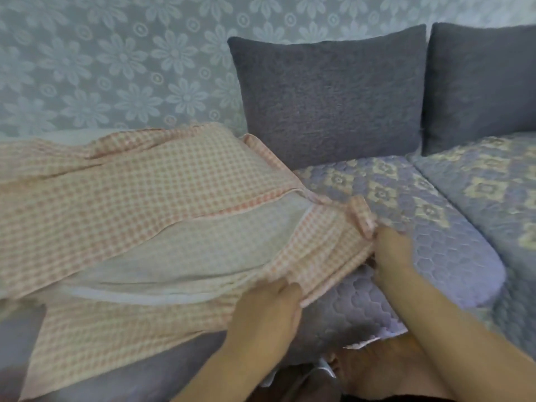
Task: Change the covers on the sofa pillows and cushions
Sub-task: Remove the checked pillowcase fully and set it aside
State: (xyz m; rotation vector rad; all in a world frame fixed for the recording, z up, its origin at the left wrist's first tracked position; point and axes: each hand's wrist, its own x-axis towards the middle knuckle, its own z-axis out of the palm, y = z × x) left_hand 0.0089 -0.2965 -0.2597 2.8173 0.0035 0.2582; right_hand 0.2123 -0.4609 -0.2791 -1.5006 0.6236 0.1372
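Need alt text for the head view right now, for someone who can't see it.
Both hands, left hand and right hand, grip the open end of a pink checked cover over a pale cushion on the sofa; two grey pillows stand behind.

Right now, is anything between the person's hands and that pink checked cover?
Nothing visible. The left hand and right hand both already grip the open edge of the pink checked cover, with the pale cushion showing inside.
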